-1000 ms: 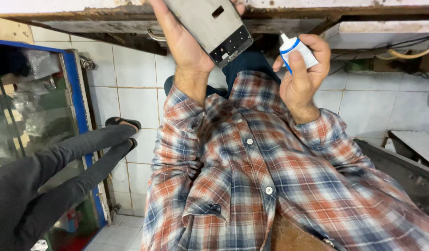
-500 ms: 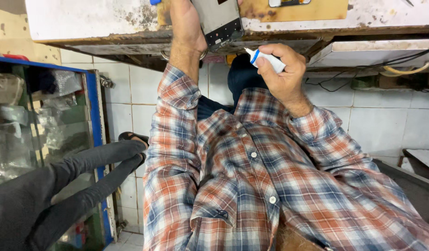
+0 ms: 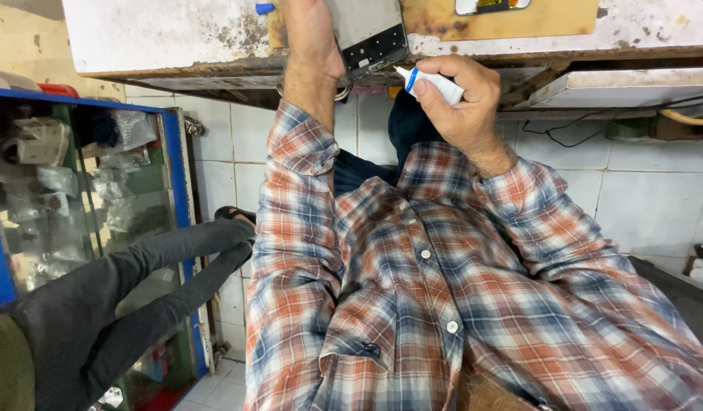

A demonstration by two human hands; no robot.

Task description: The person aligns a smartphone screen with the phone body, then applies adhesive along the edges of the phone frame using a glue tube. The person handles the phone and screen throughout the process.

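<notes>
My left hand (image 3: pixel 310 34) grips a grey phone panel (image 3: pixel 370 34) by its edge, holding it flat over the worn workbench (image 3: pixel 161 34). The panel's dark end points toward me. My right hand (image 3: pixel 462 103) is closed around a small white tube with a blue band (image 3: pixel 435 82). The tube's nozzle points left and sits right at the panel's near corner. Both forearms in checked shirt sleeves reach up from my torso to the bench edge.
A blue-framed glass cabinet (image 3: pixel 77 198) full of small parts stands at the left. Another person's grey-trousered leg (image 3: pixel 138 281) with a black sandal stretches in front of it. A yellowish board (image 3: pixel 511 19) and a small blue cap (image 3: pixel 265 8) lie on the bench. White tiles cover the floor.
Both hands have risen to the bench edge. The tube swung from upright to pointing left, and its nozzle closed in on the panel's corner.
</notes>
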